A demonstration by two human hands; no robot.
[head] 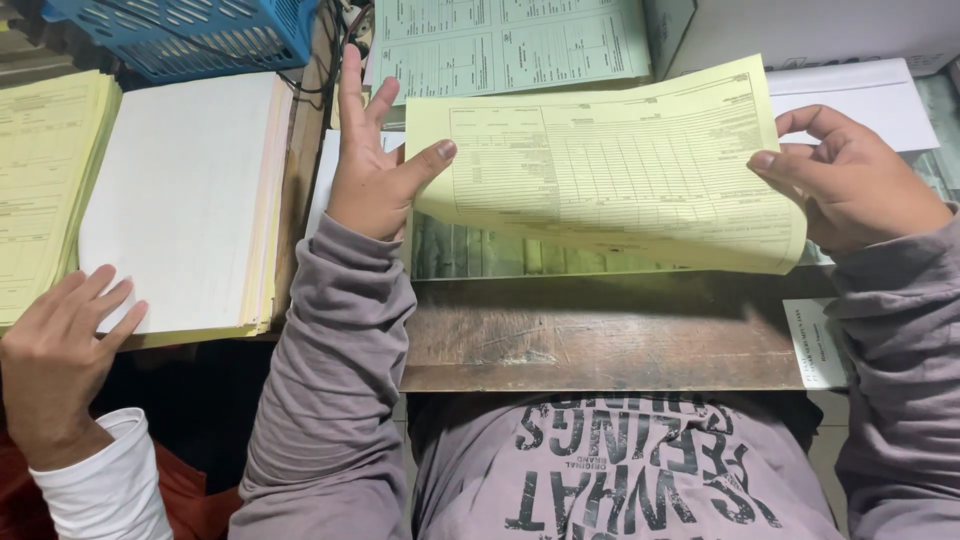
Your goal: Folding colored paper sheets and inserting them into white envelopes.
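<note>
I hold a yellow printed form sheet point(620, 170) lifted above a wooden board point(600, 340) on my lap. My left hand point(372, 165) pinches the sheet's left edge with the thumb on top, fingers spread upward. My right hand point(850, 180) grips its right edge between thumb and fingers. The sheet curves down at its lower edge. Under it lies a pale green form point(520, 255), partly hidden by the yellow sheet.
More green forms point(510, 45) lie at the back. A stack of white and yellow paper point(180, 200) sits left, with a yellow pile point(40, 180) beside it. Another person's hand point(60, 350) in a white sleeve rests there. A blue basket point(190, 35) stands at top left.
</note>
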